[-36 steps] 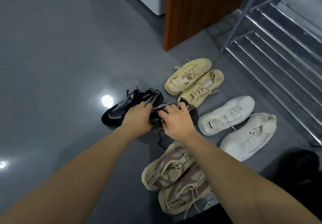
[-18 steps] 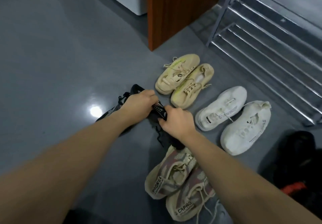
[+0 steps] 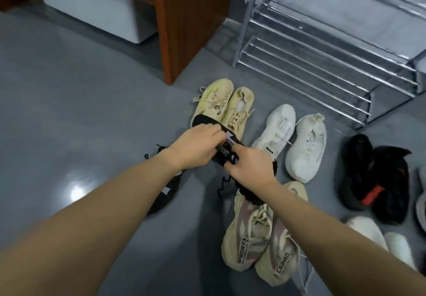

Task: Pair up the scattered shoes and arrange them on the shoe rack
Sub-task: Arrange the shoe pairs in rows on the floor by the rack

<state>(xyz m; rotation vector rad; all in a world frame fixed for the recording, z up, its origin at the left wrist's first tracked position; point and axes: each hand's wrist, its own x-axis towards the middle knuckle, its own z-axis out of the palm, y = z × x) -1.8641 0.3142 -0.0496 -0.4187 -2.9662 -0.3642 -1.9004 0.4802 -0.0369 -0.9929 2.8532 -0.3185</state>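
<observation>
- The left hand (image 3: 196,144) and the right hand (image 3: 250,166) both grip one black knit shoe with white dots (image 3: 227,151), fingers curled round it, lifted above the grey floor (image 3: 92,116).
- Its black partner shoe (image 3: 164,192) lies on the floor under the left arm.
- Near the hands sit a yellow pair (image 3: 221,102), a white pair (image 3: 292,139) and a tan pair with letters (image 3: 260,245).
- A black pair with a red tab (image 3: 373,176) lies to the right.
- The shiny metal shoe rack (image 3: 322,49) stands behind the shoes.
</observation>
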